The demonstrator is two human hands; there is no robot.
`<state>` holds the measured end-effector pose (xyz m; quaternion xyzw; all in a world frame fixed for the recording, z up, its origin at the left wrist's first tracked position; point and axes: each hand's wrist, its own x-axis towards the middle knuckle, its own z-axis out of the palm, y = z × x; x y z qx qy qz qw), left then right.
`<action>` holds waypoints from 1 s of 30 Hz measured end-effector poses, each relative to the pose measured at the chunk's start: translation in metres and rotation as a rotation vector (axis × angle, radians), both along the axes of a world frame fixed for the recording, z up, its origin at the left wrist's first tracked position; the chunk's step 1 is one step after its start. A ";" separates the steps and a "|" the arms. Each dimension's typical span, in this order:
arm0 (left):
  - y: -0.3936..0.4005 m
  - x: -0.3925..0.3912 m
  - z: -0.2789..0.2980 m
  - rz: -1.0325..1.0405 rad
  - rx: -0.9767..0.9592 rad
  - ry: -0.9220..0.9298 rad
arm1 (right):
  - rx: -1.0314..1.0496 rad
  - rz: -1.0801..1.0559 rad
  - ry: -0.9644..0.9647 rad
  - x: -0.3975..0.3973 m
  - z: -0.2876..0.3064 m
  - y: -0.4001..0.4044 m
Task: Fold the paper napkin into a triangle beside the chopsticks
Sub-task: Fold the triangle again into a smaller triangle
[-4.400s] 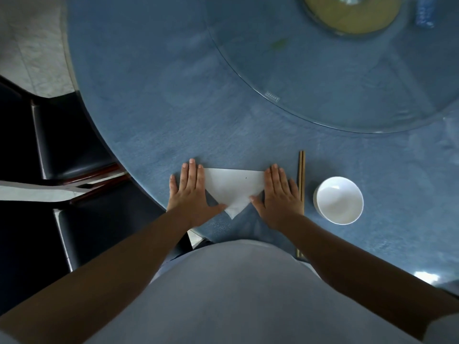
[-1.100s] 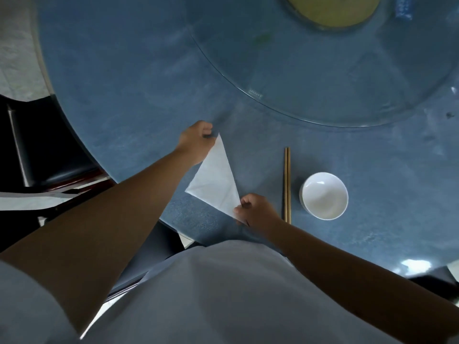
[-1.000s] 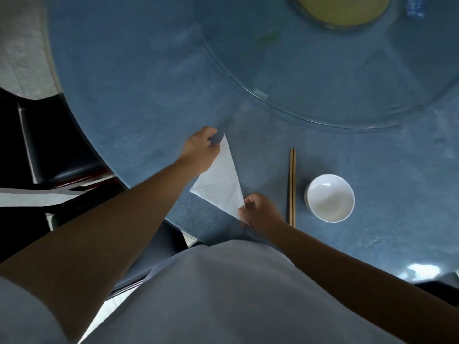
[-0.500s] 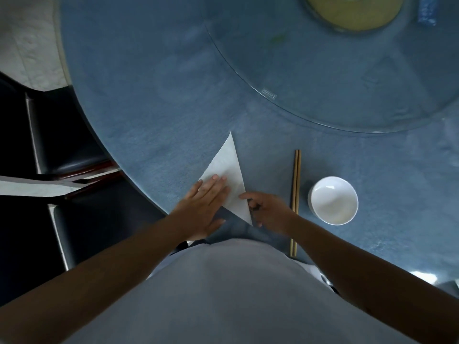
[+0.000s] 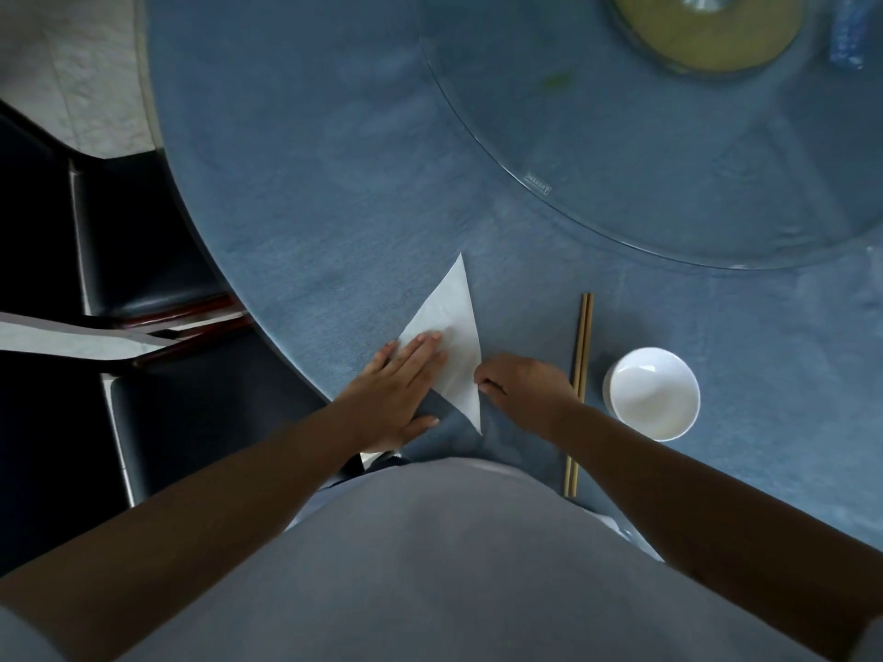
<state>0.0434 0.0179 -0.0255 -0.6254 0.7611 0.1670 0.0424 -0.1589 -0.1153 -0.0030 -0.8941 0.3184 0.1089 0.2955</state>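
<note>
A white paper napkin (image 5: 456,322), folded into a narrow triangle, lies flat on the blue tablecloth (image 5: 334,183) with one tip pointing away from me. My left hand (image 5: 396,389) rests palm-down on its left side, fingers stretched flat and together. My right hand (image 5: 523,389) is curled, its fingertips touching the napkin's right edge near the lower tip. A pair of brown chopsticks (image 5: 580,375) lies lengthwise just right of my right hand, apart from the napkin.
A small white bowl (image 5: 652,394) stands right of the chopsticks. A glass turntable (image 5: 621,160) covers the far right of the table, carrying a yellowish dish (image 5: 702,35). Dark chairs (image 5: 143,260) stand at the table's left edge.
The napkin was turned from a wide triangle to a tip-away position. My left hand came back from the far tip and now presses flat on it; my right hand shifted to its right edge.
</note>
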 end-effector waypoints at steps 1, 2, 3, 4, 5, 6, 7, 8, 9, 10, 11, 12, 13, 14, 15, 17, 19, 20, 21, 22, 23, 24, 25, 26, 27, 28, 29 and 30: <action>0.001 0.001 -0.001 -0.003 -0.002 0.003 | -0.014 0.013 -0.001 0.000 0.000 -0.001; 0.001 0.003 -0.003 -0.007 -0.003 0.002 | -0.027 0.023 -0.006 0.000 0.000 -0.001; 0.001 0.004 -0.004 -0.011 -0.006 0.001 | -0.035 0.027 -0.012 0.000 -0.001 -0.002; 0.001 0.005 -0.005 -0.015 -0.008 0.003 | -0.035 0.022 -0.017 0.000 -0.002 -0.003; 0.001 0.005 -0.006 -0.014 -0.009 0.008 | -0.031 0.016 -0.027 -0.001 -0.003 -0.003; 0.001 0.005 -0.006 -0.011 -0.007 0.015 | -0.028 0.018 -0.031 -0.001 -0.005 -0.003; 0.001 0.005 -0.007 -0.007 -0.006 0.020 | -0.029 0.035 -0.030 -0.001 -0.006 -0.003; 0.001 0.005 -0.008 -0.005 -0.006 0.025 | -0.041 0.066 -0.030 -0.001 -0.007 -0.002; 0.001 0.005 -0.008 -0.004 -0.007 0.029 | -0.072 0.109 -0.047 -0.001 -0.007 -0.002; 0.001 0.005 -0.009 -0.002 -0.007 0.033 | -0.107 0.160 -0.074 -0.001 -0.007 -0.002; 0.001 0.005 -0.009 -0.001 -0.007 0.038 | -0.138 0.210 -0.098 -0.001 -0.007 -0.002; 0.001 0.006 -0.008 0.000 -0.011 0.041 | -0.163 0.253 -0.112 -0.002 -0.008 -0.003; 0.001 0.005 -0.008 0.000 -0.016 0.042 | -0.177 0.284 -0.110 -0.002 -0.009 -0.004; 0.002 0.005 -0.008 -0.002 -0.021 0.041 | -0.187 0.301 -0.099 -0.001 -0.008 -0.005; 0.002 0.005 -0.008 -0.004 -0.026 0.038 | -0.193 0.301 -0.090 0.001 -0.007 -0.005; 0.003 0.005 -0.007 -0.003 -0.042 0.029 | -0.191 0.232 -0.132 0.003 -0.006 -0.003; 0.004 0.004 -0.006 0.008 -0.058 0.031 | -0.144 0.067 -0.246 0.006 -0.005 0.000; 0.004 0.004 -0.006 0.022 -0.063 0.040 | -0.132 -0.001 -0.294 0.007 -0.003 0.001; 0.004 0.004 -0.005 0.052 -0.069 0.056 | -0.138 -0.035 -0.320 0.007 -0.002 0.001; 0.005 0.004 -0.005 0.096 -0.076 0.078 | -0.160 -0.038 -0.332 0.008 -0.002 0.000; 0.006 0.005 -0.004 0.147 -0.083 0.098 | -0.179 -0.026 -0.337 0.009 -0.002 -0.001; 0.007 0.005 -0.003 0.195 -0.089 0.109 | -0.181 -0.020 -0.347 0.011 -0.001 -0.003; 0.007 0.006 -0.003 0.236 -0.095 0.112 | -0.161 -0.026 -0.362 0.014 0.000 -0.005; 0.008 0.007 -0.003 0.270 -0.104 0.111 | -0.124 -0.038 -0.384 0.018 0.001 -0.006; 0.009 0.008 -0.003 0.303 -0.115 0.111 | -0.075 -0.063 -0.400 0.022 0.001 -0.008; 0.010 0.010 -0.004 0.338 -0.125 0.115 | -0.023 -0.108 -0.402 0.026 0.001 -0.009; 0.010 0.011 -0.004 0.377 -0.129 0.122 | 0.026 -0.172 -0.386 0.031 0.001 -0.010; 0.011 0.013 -0.004 0.415 -0.130 0.129 | 0.062 -0.240 -0.363 0.035 0.000 -0.011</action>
